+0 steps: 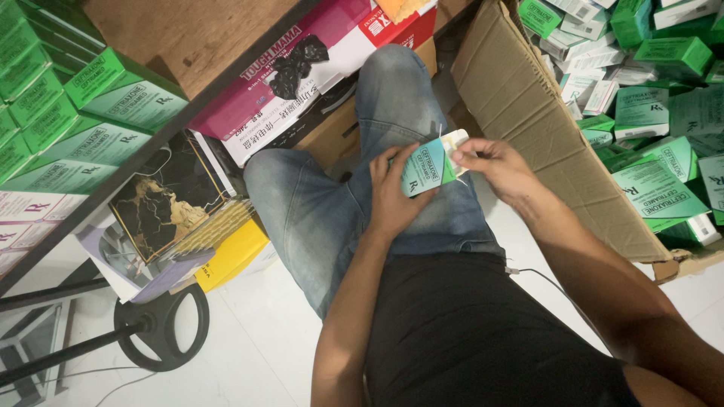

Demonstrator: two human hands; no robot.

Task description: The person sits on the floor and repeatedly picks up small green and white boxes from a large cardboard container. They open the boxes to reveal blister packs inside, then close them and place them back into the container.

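Head view: left hand and right hand hold one green-white carton.

Small carton: green, white, teal. Jeans: faded blue. Shirt: black. Big box: plain brown cardboard. Shelf cartons: green-white.

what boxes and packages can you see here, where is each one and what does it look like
Small carton: green and white, held by left hand and right hand over the lap.
Loose cartons: same colours, piled in brown cardboard box, right.
Stacked cartons: green, shelf left.
Long box: magenta and white, top centre.
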